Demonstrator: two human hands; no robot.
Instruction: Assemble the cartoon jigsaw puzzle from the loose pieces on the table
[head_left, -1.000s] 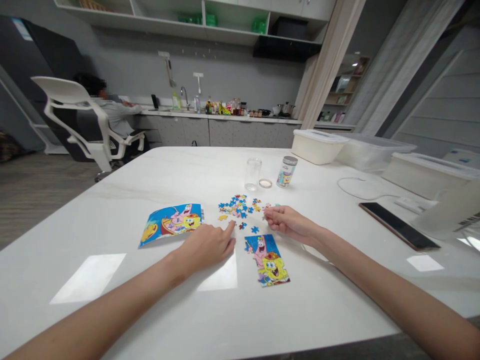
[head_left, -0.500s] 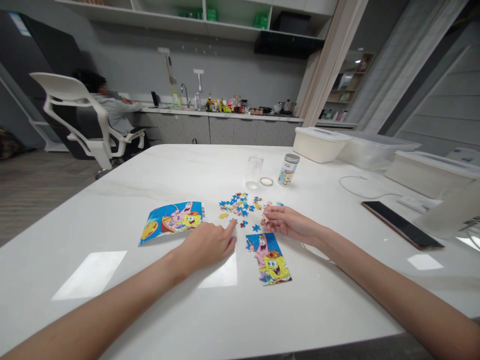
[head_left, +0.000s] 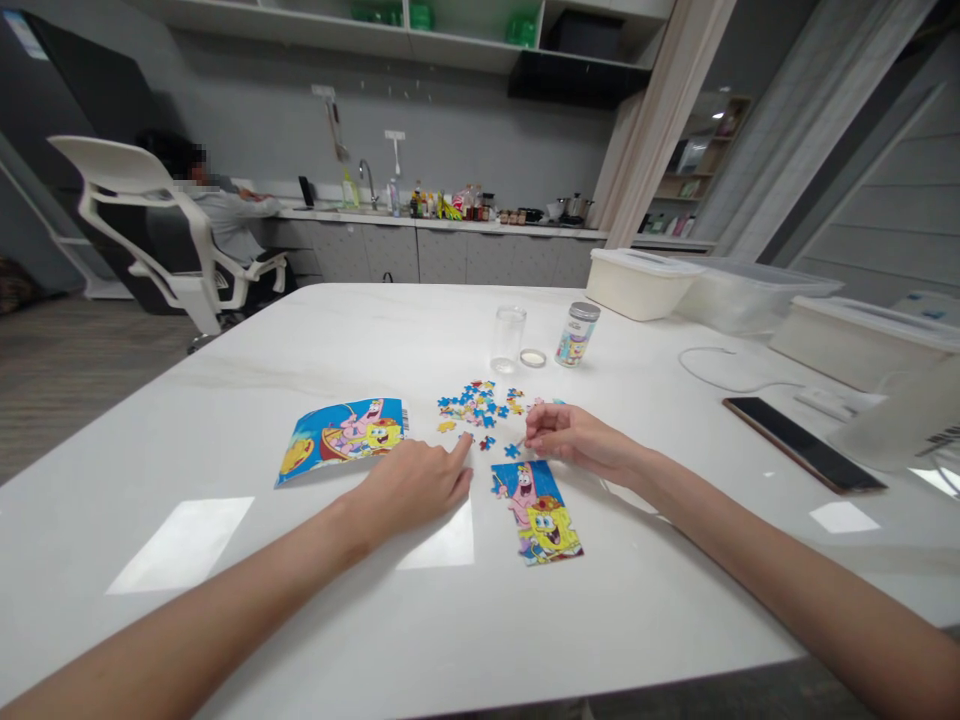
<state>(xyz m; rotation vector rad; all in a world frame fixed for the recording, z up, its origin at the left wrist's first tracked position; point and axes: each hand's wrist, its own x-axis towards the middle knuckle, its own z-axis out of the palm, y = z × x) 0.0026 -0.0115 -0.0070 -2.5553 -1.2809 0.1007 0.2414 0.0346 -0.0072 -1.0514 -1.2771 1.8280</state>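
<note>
My left hand (head_left: 421, 478) rests on the white table with its index finger stretched out, the fingertip on a small piece at the near edge of the loose puzzle pieces (head_left: 476, 405). Just right of those pieces is my right hand (head_left: 559, 432), its fingers curled together; whatever they hold, if anything, is too small to make out. A blue piece (head_left: 512, 451) lies beside its fingertips. Nearer to me sits a joined puzzle section (head_left: 538, 512) with a pink and a yellow figure. A curved picture sheet (head_left: 341, 440) lies left of the pieces.
Behind the pieces stand a clear jar (head_left: 508, 340), a ring-like lid (head_left: 533, 358) and a printed jar (head_left: 577, 335). A phone (head_left: 802, 444), a cable and plastic boxes (head_left: 641, 284) are on the right. A person sits by the far counter at the left.
My right hand has shifted slightly, its fingers curling more; the light piece seen at its fingertips no longer shows. My left hand has barely moved. The view has tilted slightly.
</note>
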